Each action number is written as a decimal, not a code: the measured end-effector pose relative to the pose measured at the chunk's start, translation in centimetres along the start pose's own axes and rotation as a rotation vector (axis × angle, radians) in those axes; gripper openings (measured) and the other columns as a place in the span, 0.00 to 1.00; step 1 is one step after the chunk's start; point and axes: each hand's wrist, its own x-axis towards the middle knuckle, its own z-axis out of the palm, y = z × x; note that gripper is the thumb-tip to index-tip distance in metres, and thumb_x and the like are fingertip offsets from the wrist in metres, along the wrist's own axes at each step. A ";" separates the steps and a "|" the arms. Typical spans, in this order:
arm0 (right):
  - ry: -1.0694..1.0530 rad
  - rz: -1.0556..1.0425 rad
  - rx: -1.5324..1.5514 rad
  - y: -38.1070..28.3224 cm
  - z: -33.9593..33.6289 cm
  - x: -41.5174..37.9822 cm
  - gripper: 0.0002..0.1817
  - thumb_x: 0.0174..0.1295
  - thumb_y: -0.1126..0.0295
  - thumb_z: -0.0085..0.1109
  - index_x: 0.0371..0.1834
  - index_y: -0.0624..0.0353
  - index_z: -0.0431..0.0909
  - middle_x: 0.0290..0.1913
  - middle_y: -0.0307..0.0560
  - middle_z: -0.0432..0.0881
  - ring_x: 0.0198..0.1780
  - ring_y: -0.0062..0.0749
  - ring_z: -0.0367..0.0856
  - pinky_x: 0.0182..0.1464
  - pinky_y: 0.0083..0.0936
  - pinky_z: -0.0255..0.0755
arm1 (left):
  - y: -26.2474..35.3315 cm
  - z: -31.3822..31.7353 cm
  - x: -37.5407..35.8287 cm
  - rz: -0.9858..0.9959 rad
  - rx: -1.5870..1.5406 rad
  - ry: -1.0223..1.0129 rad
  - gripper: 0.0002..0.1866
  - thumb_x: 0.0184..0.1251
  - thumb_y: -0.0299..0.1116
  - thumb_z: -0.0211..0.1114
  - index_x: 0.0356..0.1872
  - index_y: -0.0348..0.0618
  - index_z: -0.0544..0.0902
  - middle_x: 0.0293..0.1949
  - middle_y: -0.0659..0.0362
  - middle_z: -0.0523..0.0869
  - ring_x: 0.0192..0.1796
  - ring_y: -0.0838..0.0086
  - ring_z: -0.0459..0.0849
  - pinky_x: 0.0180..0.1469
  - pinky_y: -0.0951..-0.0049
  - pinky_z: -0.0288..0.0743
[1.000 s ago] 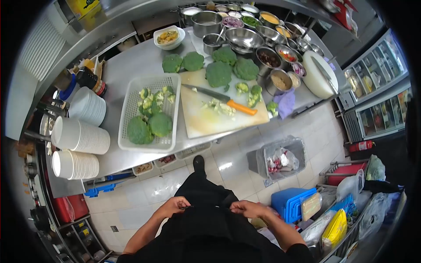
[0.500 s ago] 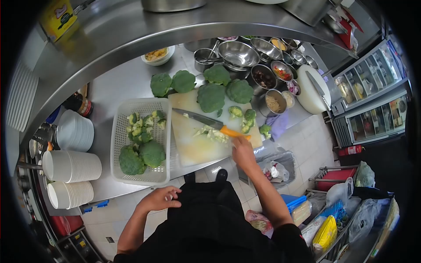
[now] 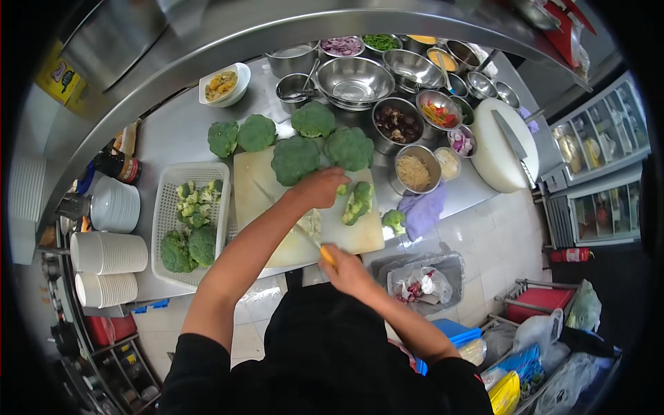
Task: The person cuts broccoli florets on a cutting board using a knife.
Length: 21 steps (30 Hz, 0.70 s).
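My right hand [image 3: 346, 271] is wrapped round the orange-handled knife [image 3: 328, 254], its blurred blade pointing up and left over the white cutting board [image 3: 266, 238]. Reaching across the board, my left hand [image 3: 319, 188] closes on a small broccoli piece [image 3: 342, 189], mostly covered by the fingers. A longer broccoli piece [image 3: 358, 204] lies to its right. Pale trimmings [image 3: 309, 225] are on the board between my hands. Several broccoli heads [image 3: 296, 160] sit along the board's back edge and behind it.
A perforated white basket [image 3: 162, 207] holds broccoli at the left. Metal bowls [image 3: 355, 81] of ingredients stand at the back. Beside a purple cloth [image 3: 423, 211] lies a broccoli floret [image 3: 394, 220]. Another knife [image 3: 510, 135] rests on a round white block [image 3: 487, 149]. Below is a bin [image 3: 453, 263].
My left hand has moved from beside my body up over the board to the broccoli. My right hand has drawn the knife down and toward me. The view has shifted.
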 end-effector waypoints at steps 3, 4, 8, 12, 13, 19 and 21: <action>-0.274 0.078 0.186 1.5 0.0 -1.8 0.21 0.71 0.58 0.56 0.63 0.56 0.70 0.40 0.71 0.84 0.46 0.70 0.82 0.49 0.56 0.75 | -1.7 1.9 2.2 -0.038 -0.009 -0.151 0.28 0.54 0.15 0.59 0.59 0.47 0.83 0.61 0.48 0.80 0.65 0.53 0.77 0.68 0.59 0.72; -0.284 0.066 0.171 2.7 0.6 -1.5 0.21 0.71 0.58 0.56 0.62 0.56 0.71 0.40 0.71 0.84 0.46 0.71 0.82 0.49 0.56 0.75 | -1.6 1.8 2.4 -0.029 -0.046 -0.172 0.29 0.54 0.15 0.59 0.59 0.47 0.83 0.60 0.48 0.80 0.65 0.52 0.78 0.68 0.59 0.72; -0.267 0.067 0.099 3.8 1.5 -0.3 0.20 0.71 0.59 0.55 0.61 0.56 0.70 0.39 0.71 0.84 0.46 0.71 0.82 0.48 0.57 0.74 | 0.8 -0.9 0.0 -0.146 -0.063 0.025 0.28 0.54 0.17 0.65 0.59 0.48 0.83 0.57 0.49 0.80 0.60 0.53 0.80 0.64 0.61 0.75; -0.199 0.150 -0.043 3.9 -1.5 0.0 0.20 0.71 0.62 0.55 0.62 0.55 0.68 0.39 0.73 0.83 0.46 0.72 0.82 0.47 0.58 0.74 | 1.5 -2.9 -10.2 -0.408 -0.302 0.395 0.31 0.56 0.23 0.73 0.65 0.49 0.81 0.52 0.52 0.83 0.53 0.63 0.84 0.55 0.65 0.80; -0.173 0.134 -0.067 4.4 -1.7 -0.1 0.20 0.71 0.63 0.55 0.63 0.55 0.68 0.39 0.73 0.83 0.46 0.72 0.82 0.48 0.58 0.74 | 0.7 -2.9 -12.9 -0.523 -0.363 0.432 0.32 0.57 0.24 0.75 0.66 0.49 0.80 0.51 0.53 0.84 0.51 0.67 0.85 0.52 0.67 0.81; -0.165 0.057 -0.096 3.4 -0.9 0.1 0.24 0.67 0.67 0.56 0.66 0.57 0.68 0.35 0.72 0.83 0.42 0.73 0.82 0.48 0.58 0.75 | -4.4 3.3 -21.4 -0.730 -0.785 0.667 0.35 0.53 0.29 0.82 0.66 0.37 0.80 0.45 0.55 0.90 0.38 0.75 0.87 0.44 0.73 0.82; -0.129 0.037 -0.099 2.7 -1.0 0.2 0.24 0.68 0.66 0.56 0.66 0.57 0.69 0.34 0.72 0.83 0.42 0.72 0.83 0.47 0.57 0.76 | -4.9 4.4 -21.6 -0.753 -0.719 0.664 0.36 0.52 0.28 0.83 0.65 0.37 0.80 0.45 0.56 0.90 0.39 0.75 0.86 0.44 0.73 0.82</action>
